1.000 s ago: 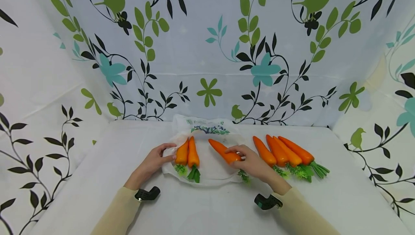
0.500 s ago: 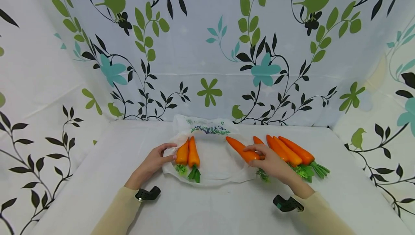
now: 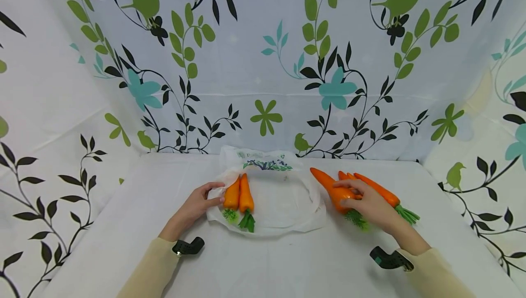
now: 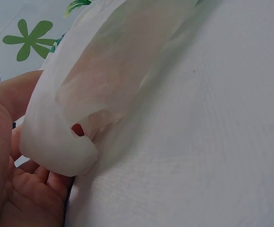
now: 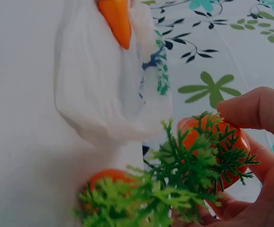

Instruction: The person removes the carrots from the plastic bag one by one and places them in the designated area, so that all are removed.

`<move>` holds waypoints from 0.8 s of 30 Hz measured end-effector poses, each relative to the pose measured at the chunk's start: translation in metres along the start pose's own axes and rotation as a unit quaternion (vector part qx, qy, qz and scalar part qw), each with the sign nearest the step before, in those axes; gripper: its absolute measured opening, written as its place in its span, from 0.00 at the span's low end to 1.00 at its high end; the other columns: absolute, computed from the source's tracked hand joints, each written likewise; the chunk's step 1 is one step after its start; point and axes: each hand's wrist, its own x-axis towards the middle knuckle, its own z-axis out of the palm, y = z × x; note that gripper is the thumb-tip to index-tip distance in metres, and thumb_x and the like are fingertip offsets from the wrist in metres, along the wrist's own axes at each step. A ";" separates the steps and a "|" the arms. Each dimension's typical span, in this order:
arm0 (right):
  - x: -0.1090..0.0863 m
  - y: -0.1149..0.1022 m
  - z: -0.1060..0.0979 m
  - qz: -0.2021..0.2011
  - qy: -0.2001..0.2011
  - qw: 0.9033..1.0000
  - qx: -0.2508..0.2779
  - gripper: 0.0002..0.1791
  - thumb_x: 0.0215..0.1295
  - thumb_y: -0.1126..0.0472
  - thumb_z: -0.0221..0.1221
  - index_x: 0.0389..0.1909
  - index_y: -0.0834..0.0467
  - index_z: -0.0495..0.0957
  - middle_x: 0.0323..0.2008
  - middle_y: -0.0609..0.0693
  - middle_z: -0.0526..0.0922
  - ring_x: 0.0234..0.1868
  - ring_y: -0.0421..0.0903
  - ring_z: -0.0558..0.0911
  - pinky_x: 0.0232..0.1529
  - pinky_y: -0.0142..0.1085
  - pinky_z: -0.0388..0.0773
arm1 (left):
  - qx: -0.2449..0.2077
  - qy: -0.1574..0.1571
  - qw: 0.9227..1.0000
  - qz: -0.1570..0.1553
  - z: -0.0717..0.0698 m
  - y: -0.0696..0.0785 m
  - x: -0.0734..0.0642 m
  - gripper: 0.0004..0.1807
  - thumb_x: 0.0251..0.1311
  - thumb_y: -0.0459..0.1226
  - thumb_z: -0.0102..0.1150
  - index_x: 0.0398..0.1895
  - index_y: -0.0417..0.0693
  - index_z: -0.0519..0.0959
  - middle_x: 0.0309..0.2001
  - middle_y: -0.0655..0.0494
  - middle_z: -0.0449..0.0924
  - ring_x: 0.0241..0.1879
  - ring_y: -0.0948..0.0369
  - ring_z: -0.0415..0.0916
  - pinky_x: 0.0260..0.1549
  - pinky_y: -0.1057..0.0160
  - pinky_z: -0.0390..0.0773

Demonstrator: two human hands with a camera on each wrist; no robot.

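Observation:
My right hand (image 3: 365, 202) grips an orange carrot (image 3: 322, 178) by its thick end, tip pointing to the far left. In the right wrist view its feathery green top (image 5: 212, 151) faces the camera, and another carrot (image 5: 110, 176) lies just below it. The held carrot and hand cover most of the carrots at the right in the head view. My left hand (image 3: 201, 202) pinches the left edge of a thin white plastic bag (image 4: 94, 71). Two carrots with green tops lie side by side on the bag near those fingers, the outer carrot (image 3: 232, 194) beside the inner carrot (image 3: 245, 193).
The bag lies spread on the white table (image 3: 263, 266), its printed tree (image 3: 267, 164) toward the back. A carrot (image 3: 380, 190) with long green stems lies outermost at the right. A patterned cloth (image 3: 230, 60) hangs behind the table's back edge.
My right hand has carried the carrot rightward, from over the bag to above the carrots on the right. My left hand and the two carrots beside it have stayed in place.

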 end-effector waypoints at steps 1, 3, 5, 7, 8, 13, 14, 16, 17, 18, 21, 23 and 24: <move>-0.002 0.001 -0.003 0.000 0.001 1.000 0.006 0.22 0.67 0.55 0.62 0.62 0.51 0.76 0.70 0.61 0.64 0.61 0.60 0.71 0.55 0.48 0.76 | -0.001 0.000 1.000 0.001 0.000 0.000 0.000 0.29 0.62 0.40 0.67 0.65 0.42 0.72 0.74 0.40 0.57 0.77 0.44 0.42 0.73 0.42 0.42; -0.004 0.004 -0.011 0.005 0.002 1.000 0.009 0.23 0.69 0.55 0.61 0.64 0.52 0.74 0.72 0.62 0.60 0.62 0.61 0.69 0.56 0.48 0.75 | 0.000 0.000 1.000 0.001 0.000 0.000 0.000 0.29 0.62 0.40 0.67 0.65 0.42 0.72 0.74 0.40 0.57 0.77 0.44 0.42 0.73 0.42 0.42; -0.006 0.008 -0.018 0.004 0.006 1.000 0.010 0.24 0.70 0.56 0.60 0.65 0.54 0.73 0.74 0.62 0.57 0.62 0.61 0.69 0.55 0.47 0.75 | 0.002 0.000 1.000 0.002 0.000 0.000 0.000 0.29 0.62 0.41 0.67 0.65 0.42 0.72 0.74 0.40 0.57 0.77 0.44 0.42 0.73 0.42 0.43; -0.008 0.011 -0.026 0.005 0.009 1.000 0.008 0.25 0.71 0.56 0.59 0.66 0.56 0.72 0.72 0.63 0.60 0.61 0.61 0.69 0.53 0.46 0.76 | 0.004 0.000 1.000 0.003 0.000 -0.001 0.001 0.29 0.62 0.41 0.68 0.64 0.42 0.73 0.74 0.40 0.57 0.77 0.44 0.42 0.72 0.42 0.43; -0.008 0.013 -0.029 0.005 0.011 1.000 0.002 0.25 0.71 0.57 0.59 0.67 0.56 0.71 0.70 0.63 0.62 0.59 0.60 0.69 0.52 0.47 0.77 | 0.006 0.000 1.000 0.004 0.000 -0.001 0.001 0.29 0.62 0.41 0.68 0.64 0.42 0.73 0.74 0.40 0.57 0.76 0.44 0.43 0.72 0.42 0.43; -0.013 0.019 -0.048 0.005 0.019 1.000 -0.015 0.25 0.73 0.58 0.56 0.68 0.59 0.68 0.63 0.64 0.68 0.51 0.56 0.71 0.43 0.40 0.78 | 0.010 0.000 1.000 0.005 0.000 -0.001 0.001 0.29 0.62 0.42 0.68 0.64 0.43 0.73 0.74 0.40 0.57 0.76 0.44 0.44 0.72 0.41 0.44; -0.014 0.020 -0.052 0.008 0.021 1.000 -0.018 0.25 0.73 0.58 0.56 0.68 0.59 0.68 0.62 0.64 0.69 0.50 0.56 0.71 0.41 0.38 0.78 | 0.011 0.001 1.000 0.005 0.000 -0.001 0.001 0.29 0.62 0.42 0.68 0.64 0.43 0.73 0.74 0.40 0.57 0.76 0.44 0.44 0.72 0.42 0.44; -0.016 0.022 -0.059 0.013 0.023 0.999 -0.025 0.26 0.73 0.57 0.55 0.69 0.59 0.67 0.62 0.64 0.69 0.48 0.55 0.71 0.39 0.37 0.76 | 0.012 0.002 1.000 0.003 0.000 -0.001 0.001 0.29 0.62 0.42 0.68 0.64 0.44 0.73 0.74 0.40 0.57 0.76 0.44 0.44 0.72 0.42 0.44; -0.017 0.023 -0.062 0.016 0.023 0.999 -0.026 0.26 0.74 0.57 0.55 0.69 0.59 0.67 0.62 0.64 0.68 0.47 0.55 0.71 0.39 0.38 0.76 | 0.012 0.003 1.000 0.003 0.000 -0.001 0.001 0.29 0.62 0.42 0.68 0.64 0.44 0.73 0.74 0.40 0.57 0.76 0.44 0.44 0.72 0.42 0.44; -0.017 0.024 -0.065 0.021 0.024 0.999 -0.028 0.26 0.74 0.56 0.55 0.70 0.59 0.66 0.62 0.64 0.69 0.47 0.55 0.71 0.39 0.39 0.75 | 0.012 0.003 1.000 0.002 0.000 -0.001 0.001 0.29 0.62 0.42 0.68 0.64 0.44 0.73 0.74 0.40 0.57 0.76 0.44 0.44 0.72 0.41 0.44; -0.020 0.027 -0.073 0.030 0.023 0.999 -0.029 0.27 0.75 0.55 0.53 0.71 0.60 0.64 0.65 0.67 0.66 0.51 0.58 0.72 0.46 0.48 0.76 | 0.011 0.004 1.000 0.001 0.000 -0.001 0.001 0.29 0.62 0.42 0.68 0.64 0.44 0.73 0.74 0.40 0.57 0.76 0.44 0.44 0.72 0.41 0.44; -0.021 0.030 -0.078 0.036 0.022 0.999 -0.028 0.28 0.76 0.55 0.52 0.71 0.61 0.63 0.67 0.68 0.64 0.54 0.60 0.71 0.52 0.57 0.74 | 0.009 0.004 1.000 0.001 0.000 -0.001 0.000 0.29 0.61 0.43 0.68 0.64 0.43 0.73 0.74 0.39 0.58 0.76 0.44 0.44 0.72 0.41 0.44; -0.022 0.032 -0.080 0.039 0.022 0.999 -0.025 0.28 0.76 0.54 0.52 0.72 0.61 0.62 0.67 0.68 0.63 0.56 0.62 0.71 0.54 0.61 0.71 | 0.009 0.004 1.000 0.001 0.000 -0.001 0.000 0.30 0.61 0.43 0.68 0.64 0.43 0.73 0.74 0.39 0.58 0.76 0.43 0.44 0.72 0.41 0.44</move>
